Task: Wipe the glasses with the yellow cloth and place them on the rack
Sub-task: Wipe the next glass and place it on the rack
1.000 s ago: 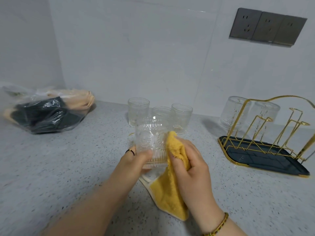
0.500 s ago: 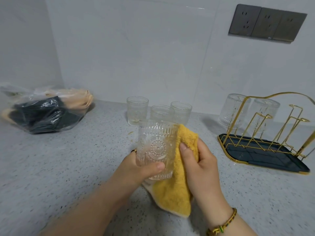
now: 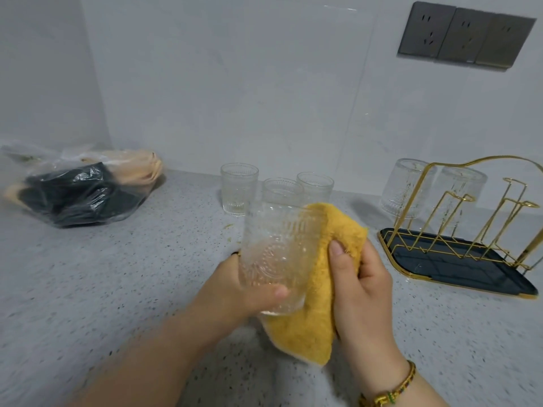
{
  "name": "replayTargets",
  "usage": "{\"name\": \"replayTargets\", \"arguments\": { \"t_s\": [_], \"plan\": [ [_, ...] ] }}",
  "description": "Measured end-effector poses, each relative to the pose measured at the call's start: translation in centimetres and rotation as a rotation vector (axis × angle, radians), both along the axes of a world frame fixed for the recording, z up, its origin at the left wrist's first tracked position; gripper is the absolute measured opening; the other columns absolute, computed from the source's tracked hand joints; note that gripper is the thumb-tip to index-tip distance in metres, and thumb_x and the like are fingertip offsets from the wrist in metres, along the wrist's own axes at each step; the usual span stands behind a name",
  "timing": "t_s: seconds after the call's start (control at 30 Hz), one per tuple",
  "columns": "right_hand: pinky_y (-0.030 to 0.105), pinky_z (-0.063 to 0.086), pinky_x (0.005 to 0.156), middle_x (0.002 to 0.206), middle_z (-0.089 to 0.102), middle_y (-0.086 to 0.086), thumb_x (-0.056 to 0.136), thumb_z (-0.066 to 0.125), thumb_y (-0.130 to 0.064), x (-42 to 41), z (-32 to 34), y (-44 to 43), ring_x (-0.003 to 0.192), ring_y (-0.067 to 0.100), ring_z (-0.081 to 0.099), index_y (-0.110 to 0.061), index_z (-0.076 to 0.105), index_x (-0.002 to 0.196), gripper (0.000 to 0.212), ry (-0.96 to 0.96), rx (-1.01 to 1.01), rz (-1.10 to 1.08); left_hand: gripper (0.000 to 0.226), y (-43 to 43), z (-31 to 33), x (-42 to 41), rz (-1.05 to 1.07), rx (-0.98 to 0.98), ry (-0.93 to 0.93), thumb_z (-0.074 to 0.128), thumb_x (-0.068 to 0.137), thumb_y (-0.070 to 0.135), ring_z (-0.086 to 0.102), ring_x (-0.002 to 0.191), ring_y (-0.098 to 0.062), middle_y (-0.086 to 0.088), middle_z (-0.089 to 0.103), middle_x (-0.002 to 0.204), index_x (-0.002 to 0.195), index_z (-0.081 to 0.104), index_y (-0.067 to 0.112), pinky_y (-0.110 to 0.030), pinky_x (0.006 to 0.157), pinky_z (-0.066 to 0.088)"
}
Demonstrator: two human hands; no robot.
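Note:
My left hand (image 3: 235, 292) grips a clear patterned glass (image 3: 279, 251) upright above the counter, thumb across its lower front. My right hand (image 3: 361, 286) holds the yellow cloth (image 3: 320, 292) pressed against the glass's right side; the cloth hangs below the glass. Three more glasses (image 3: 239, 188) stand upright behind, near the wall. The gold wire rack (image 3: 476, 221) on its dark tray (image 3: 458, 267) stands at the right, with two glasses (image 3: 407, 186) upside down on its far pegs.
A clear plastic bag (image 3: 76, 192) with dark and beige items lies at the back left on the speckled grey counter (image 3: 117, 274). A row of grey wall sockets (image 3: 464, 35) sits high on the right wall.
The glass has been raised and turned more upright in my left hand. The cloth has moved up along the glass's right side, and my right hand has shifted a little rightward.

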State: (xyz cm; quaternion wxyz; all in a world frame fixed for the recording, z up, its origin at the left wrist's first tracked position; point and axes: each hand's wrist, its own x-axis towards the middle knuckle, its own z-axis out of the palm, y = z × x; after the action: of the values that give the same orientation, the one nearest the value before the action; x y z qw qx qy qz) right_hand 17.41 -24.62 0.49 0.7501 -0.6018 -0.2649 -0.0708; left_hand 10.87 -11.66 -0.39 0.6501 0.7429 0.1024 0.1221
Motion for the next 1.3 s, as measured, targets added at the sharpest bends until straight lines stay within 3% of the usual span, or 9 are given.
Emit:
{"name": "replayTargets", "arguments": {
  "t_s": [0.07,0.2,0.3,0.5,0.67,0.77,0.87,1.0,1.3],
  "plan": [
    [0.01,0.047,0.056,0.065,0.066,-0.019,0.085,0.058,-0.023,0.3,-0.1,0.1,0.06,-0.005,0.059,-0.027,0.061,0.073,0.013,0.053,-0.024,0.022,0.073,-0.4,-0.2,0.0,0.004,-0.009,-0.003,0.068,0.034,0.05,0.068,0.091,-0.008,0.006,0.071,0.097,0.102,0.058,0.027,-0.026,0.079,0.053],
    [0.014,0.049,0.058,0.061,0.066,-0.011,0.087,0.052,-0.019,0.3,-0.7,0.8,0.061,0.002,0.06,-0.023,0.062,0.072,0.018,0.077,-0.277,0.109,0.044,0.5,-0.3,0.2,0.142,-0.077,-0.059,0.066,0.052,0.038,0.066,0.09,-0.008,0.008,0.071,0.093,0.094,0.06,0.029,-0.024,0.076,0.049],
    [0.015,0.047,0.057,0.061,0.063,-0.008,0.087,0.052,-0.017,-0.1,-0.6,0.9,0.06,0.004,0.059,-0.021,0.062,0.073,0.018,0.066,-0.34,0.175,0.05,1.1,0.1,0.4,0.145,-0.141,-0.111,0.064,0.056,0.038,0.067,0.096,-0.014,0.002,0.073,0.098,0.103,0.065,0.021,-0.035,0.089,0.049],
    [0.03,0.051,0.071,0.077,0.062,-0.008,0.088,0.048,-0.022,0.6,0.0,0.3,0.076,0.012,0.061,-0.025,0.054,0.082,0.009,0.205,-0.076,0.04,0.052,1.0,0.0,0.3,0.111,0.012,-0.081,0.069,0.046,0.038,0.068,0.084,-0.005,0.008,0.073,0.088,0.096,0.06,0.027,-0.018,0.071,0.049],
    [0.03,0.052,0.063,0.065,0.063,-0.013,0.073,0.058,-0.029,2.2,1.2,-1.4,0.064,0.006,0.059,-0.027,0.059,0.078,0.005,0.234,0.182,0.047,0.076,0.8,-0.1,0.0,0.049,0.274,0.019,0.079,0.047,0.04,0.06,0.099,0.002,0.016,0.062,0.108,0.116,0.048,0.038,-0.017,0.081,0.047],
    [0.034,0.05,0.07,0.076,0.065,-0.007,0.059,0.074,-0.03,2.7,1.5,-2.1,0.074,0.013,0.059,-0.033,0.068,0.071,0.014,0.07,0.031,0.024,0.081,0.6,0.1,-0.1,0.057,0.334,0.007,0.083,0.047,0.036,0.057,0.1,0.0,0.014,0.054,0.115,0.113,0.038,0.048,-0.009,0.073,0.046],
    [0.024,0.05,0.067,0.069,0.067,-0.016,0.073,0.071,-0.018,2.7,1.7,-2.2,0.069,0.003,0.06,-0.034,0.069,0.068,0.017,-0.03,-0.12,0.033,0.06,0.9,0.2,0.0,0.07,0.235,-0.089,0.081,0.062,0.005,0.062,0.074,0.01,0.014,0.063,0.089,0.096,0.046,0.039,-0.005,0.057,0.047],
    [0.01,0.046,0.06,0.061,0.065,-0.022,0.079,0.062,-0.011,2.4,1.6,-1.9,0.061,-0.006,0.057,-0.034,0.065,0.074,0.024,-0.086,-0.273,0.107,0.052,1.9,0.1,0.2,0.082,-0.011,-0.17,0.078,0.043,0.016,0.064,0.061,0.005,0.019,0.07,0.067,0.088,0.055,0.029,-0.008,0.052,0.048],
    [0.003,0.041,0.068,0.077,0.067,-0.014,0.092,0.043,-0.018,2.0,2.1,-2.5,0.074,-0.007,0.061,-0.026,0.065,0.086,0.024,-0.081,-0.592,0.468,0.063,2.2,-0.7,0.5,-0.082,-0.265,-0.133,0.068,0.038,0.034,0.069,0.079,-0.019,-0.003,0.073,0.087,0.098,0.063,0.017,-0.027,0.064,0.058]
  ]
}}
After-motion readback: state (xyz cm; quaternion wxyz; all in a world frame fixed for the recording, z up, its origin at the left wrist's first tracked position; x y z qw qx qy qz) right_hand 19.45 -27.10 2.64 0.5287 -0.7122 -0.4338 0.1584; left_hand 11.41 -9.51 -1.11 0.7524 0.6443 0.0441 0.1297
